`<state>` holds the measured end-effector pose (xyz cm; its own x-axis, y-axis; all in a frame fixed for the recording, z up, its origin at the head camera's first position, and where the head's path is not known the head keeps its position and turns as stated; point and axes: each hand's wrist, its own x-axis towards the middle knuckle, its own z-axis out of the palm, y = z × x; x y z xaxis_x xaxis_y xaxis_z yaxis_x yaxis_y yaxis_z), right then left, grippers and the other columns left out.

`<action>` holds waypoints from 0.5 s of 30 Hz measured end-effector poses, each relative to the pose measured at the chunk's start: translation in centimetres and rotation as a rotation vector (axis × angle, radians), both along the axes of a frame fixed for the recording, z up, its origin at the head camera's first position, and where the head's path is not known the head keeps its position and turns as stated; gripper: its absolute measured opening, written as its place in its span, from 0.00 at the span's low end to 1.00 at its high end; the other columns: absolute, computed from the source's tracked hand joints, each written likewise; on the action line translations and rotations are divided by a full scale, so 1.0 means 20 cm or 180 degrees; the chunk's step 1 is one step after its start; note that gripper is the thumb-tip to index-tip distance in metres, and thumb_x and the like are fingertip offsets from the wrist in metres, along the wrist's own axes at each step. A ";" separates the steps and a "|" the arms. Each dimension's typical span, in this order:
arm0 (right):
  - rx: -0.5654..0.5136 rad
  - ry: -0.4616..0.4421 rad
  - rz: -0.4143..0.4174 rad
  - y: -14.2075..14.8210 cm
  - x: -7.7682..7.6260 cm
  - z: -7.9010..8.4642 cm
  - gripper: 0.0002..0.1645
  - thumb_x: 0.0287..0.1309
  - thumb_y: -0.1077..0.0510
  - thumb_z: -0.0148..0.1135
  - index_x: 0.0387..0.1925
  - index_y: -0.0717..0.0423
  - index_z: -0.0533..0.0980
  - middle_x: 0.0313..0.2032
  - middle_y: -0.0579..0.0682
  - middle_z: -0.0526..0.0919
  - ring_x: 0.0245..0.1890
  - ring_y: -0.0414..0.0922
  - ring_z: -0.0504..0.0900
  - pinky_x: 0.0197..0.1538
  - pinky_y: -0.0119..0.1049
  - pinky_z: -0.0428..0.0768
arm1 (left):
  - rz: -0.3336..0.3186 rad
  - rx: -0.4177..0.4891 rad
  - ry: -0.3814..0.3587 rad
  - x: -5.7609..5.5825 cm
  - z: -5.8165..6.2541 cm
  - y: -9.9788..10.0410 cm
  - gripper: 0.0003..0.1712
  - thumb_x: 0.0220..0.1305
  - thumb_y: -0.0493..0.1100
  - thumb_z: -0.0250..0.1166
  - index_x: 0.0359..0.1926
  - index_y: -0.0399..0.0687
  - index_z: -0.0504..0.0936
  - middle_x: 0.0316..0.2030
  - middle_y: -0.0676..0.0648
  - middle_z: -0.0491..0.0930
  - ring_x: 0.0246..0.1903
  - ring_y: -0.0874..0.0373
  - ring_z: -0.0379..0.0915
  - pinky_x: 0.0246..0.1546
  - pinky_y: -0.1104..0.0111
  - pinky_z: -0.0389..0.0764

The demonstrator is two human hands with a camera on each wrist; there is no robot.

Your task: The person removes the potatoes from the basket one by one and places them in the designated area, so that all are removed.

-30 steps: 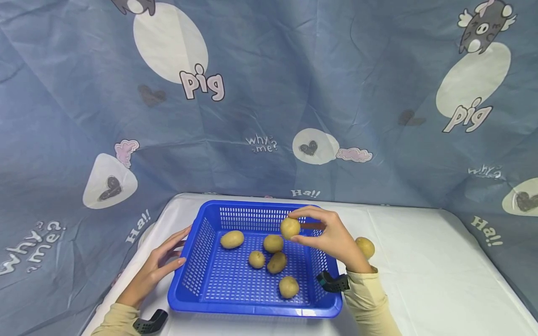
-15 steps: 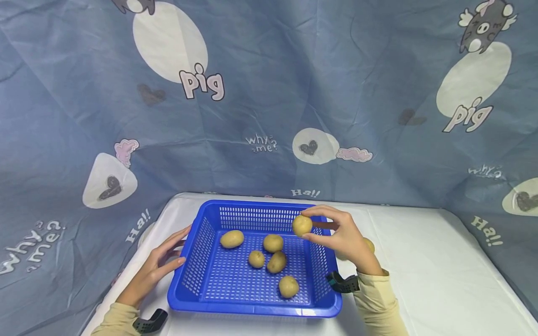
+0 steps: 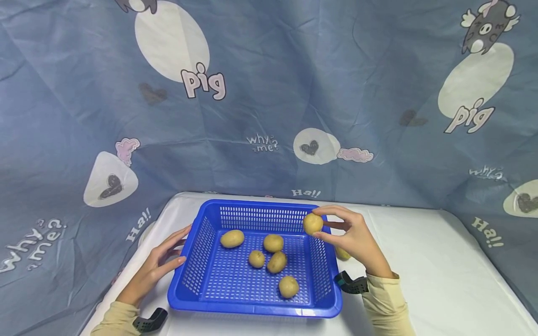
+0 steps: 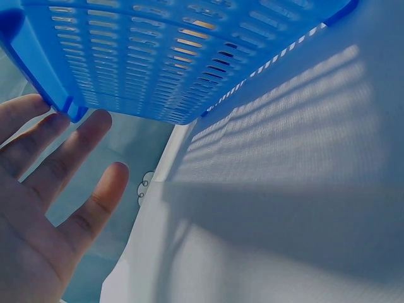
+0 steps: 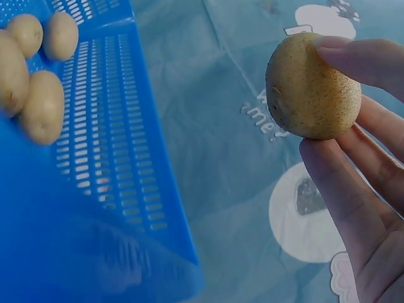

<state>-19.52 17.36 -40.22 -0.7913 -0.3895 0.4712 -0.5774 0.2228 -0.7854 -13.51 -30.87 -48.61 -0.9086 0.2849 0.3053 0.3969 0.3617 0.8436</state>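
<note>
Pinched between the thumb and fingertips of my right hand (image 3: 355,235) is a round yellow potato (image 3: 313,224), held above the right rim of a blue plastic basket (image 3: 252,308). The right wrist view shows this potato close up. Several potatoes lie spread on the perforated basket floor, among them an oblong one (image 3: 232,239) at the left and a round one (image 3: 288,286) near the front. My left hand (image 3: 153,268) rests its extended fingers against the basket's left rim. In the left wrist view these fingers (image 4: 95,129) are spread, with the tips at the rim.
Another potato (image 3: 342,254) lies on the white-covered table (image 3: 437,270) just right of the basket, partly hidden by my right hand. A blue printed cloth (image 3: 260,93) hangs behind the table.
My right hand has moved to the right with the potato, from over the basket to over its right rim. The left hand and basket have stayed put.
</note>
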 end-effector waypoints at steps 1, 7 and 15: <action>0.0013 0.0004 -0.0015 0.01 0.00 0.00 0.28 0.49 0.68 0.80 0.54 0.55 0.83 0.55 0.55 0.86 0.58 0.34 0.83 0.53 0.37 0.87 | 0.0002 0.0001 0.0000 0.00 0.00 0.00 0.39 0.71 0.33 0.58 0.80 0.48 0.60 0.77 0.37 0.63 0.65 0.71 0.70 0.60 0.79 0.73; 0.0048 0.0040 -0.0093 0.07 -0.01 -0.04 0.27 0.49 0.68 0.79 0.54 0.56 0.84 0.54 0.56 0.86 0.57 0.33 0.83 0.53 0.36 0.87 | -0.0005 -0.0010 0.0019 0.00 0.00 0.00 0.38 0.71 0.33 0.58 0.80 0.47 0.60 0.77 0.38 0.63 0.65 0.72 0.69 0.60 0.79 0.74; 0.0084 0.0033 -0.0230 0.16 -0.01 -0.07 0.27 0.49 0.68 0.80 0.53 0.56 0.84 0.52 0.56 0.87 0.57 0.32 0.83 0.53 0.33 0.86 | -0.0012 0.0035 0.0008 0.00 0.00 0.00 0.38 0.71 0.32 0.58 0.80 0.46 0.60 0.77 0.37 0.63 0.65 0.72 0.69 0.60 0.80 0.73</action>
<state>-19.74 20.54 -41.54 -0.8130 -0.3438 0.4700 -0.5672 0.2847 -0.7728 -13.51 -30.84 -48.56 -0.9068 0.2850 0.3106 0.4002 0.3510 0.8465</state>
